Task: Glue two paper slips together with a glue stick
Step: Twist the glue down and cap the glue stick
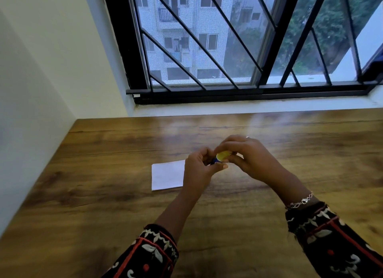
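Note:
A small glue stick (221, 157) with a blue body and a yellow cap is held above the wooden table (103, 205), between both hands. My left hand (200, 169) grips its blue body. My right hand (248, 157) has its fingers closed around the yellow cap end. White paper slips (167, 175) lie flat on the table just left of my left hand, stacked so that I cannot tell how many there are; their right edge is hidden by that hand.
The table runs to a white wall on the left and a window sill (248, 106) at the back. A barred window (228, 49) stands behind the sill. Dark patterned sleeves cover both forearms.

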Demonstrator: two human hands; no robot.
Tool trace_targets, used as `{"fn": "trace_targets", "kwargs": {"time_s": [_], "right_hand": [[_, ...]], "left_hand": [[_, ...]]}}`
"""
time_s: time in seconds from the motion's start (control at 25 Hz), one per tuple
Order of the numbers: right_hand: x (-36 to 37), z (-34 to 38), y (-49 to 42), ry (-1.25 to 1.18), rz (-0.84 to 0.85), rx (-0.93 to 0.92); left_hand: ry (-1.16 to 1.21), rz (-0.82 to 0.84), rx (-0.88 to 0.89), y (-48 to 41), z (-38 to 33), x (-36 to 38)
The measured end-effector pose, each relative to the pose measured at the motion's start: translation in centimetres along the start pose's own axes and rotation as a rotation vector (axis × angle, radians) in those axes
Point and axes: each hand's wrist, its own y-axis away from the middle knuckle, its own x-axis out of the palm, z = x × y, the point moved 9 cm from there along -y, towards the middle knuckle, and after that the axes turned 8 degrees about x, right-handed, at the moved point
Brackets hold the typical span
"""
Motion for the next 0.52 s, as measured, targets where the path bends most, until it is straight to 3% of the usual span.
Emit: {"fn": "trace_targets", "kwargs": {"time_s": [0.28, 0.52], "right_hand": [[0.5, -0.1, -0.4, 0.211, -0.020, 0.008], [1.1, -1.1, -0.8, 0.452, -0.007, 0.123]], "left_hand": [[-0.075, -0.030, 0.047, 0.4, -0.1, -0.1], [-0.094, -0.022, 0.022, 0.6, 0.6, 0.2]]}}
